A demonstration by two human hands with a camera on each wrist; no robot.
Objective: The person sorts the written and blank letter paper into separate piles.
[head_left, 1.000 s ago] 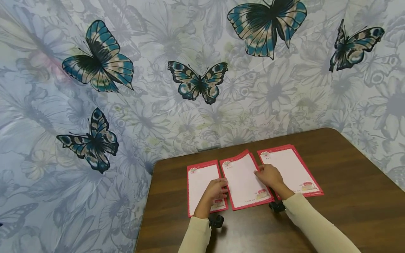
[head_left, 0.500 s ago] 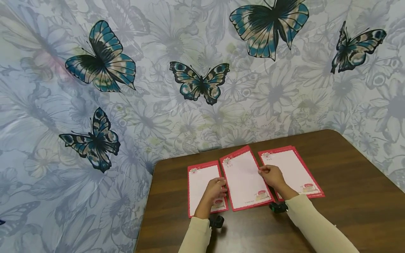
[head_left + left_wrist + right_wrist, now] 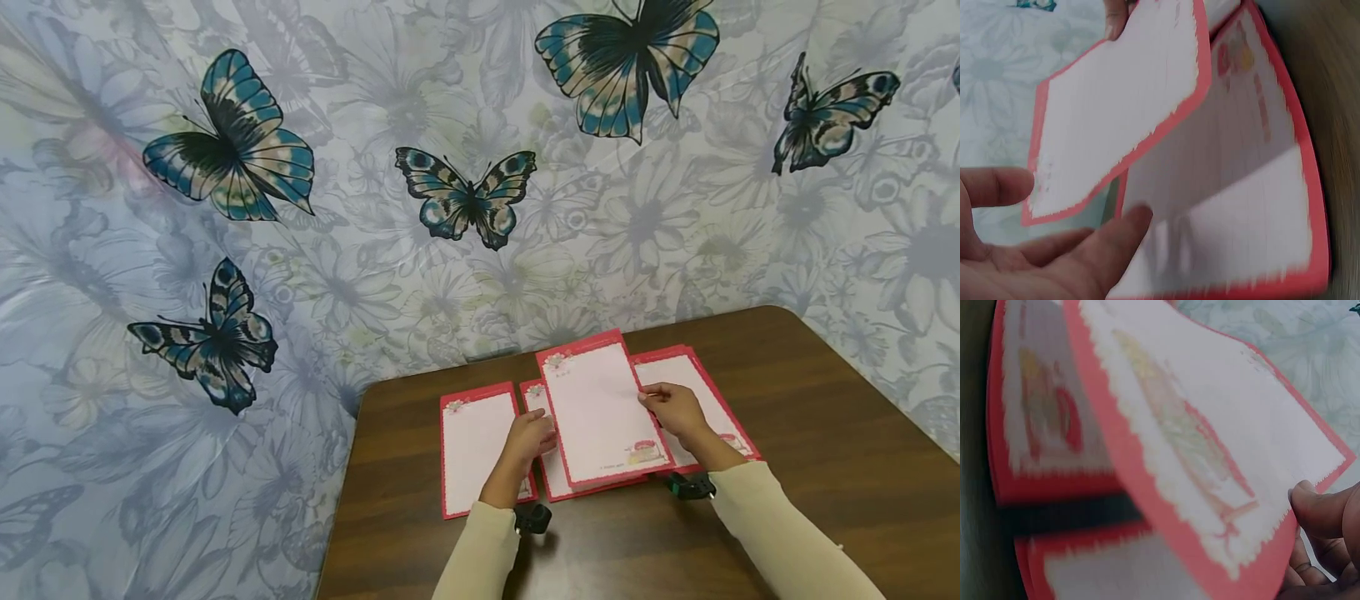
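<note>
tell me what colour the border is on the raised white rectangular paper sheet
The narrow border is red; the head view shows it best.

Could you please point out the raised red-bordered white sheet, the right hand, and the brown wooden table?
Raised red-bordered white sheet (image 3: 603, 417): head view, middle of face.
Right hand (image 3: 678, 413): head view, back of hand.
Brown wooden table (image 3: 821, 408): head view, bare right part.

Open tabletop (image 3: 840, 417) at right, raised sheet (image 3: 603, 412) blocking the middle, patterned wall (image 3: 360, 250) closing off the back
</note>
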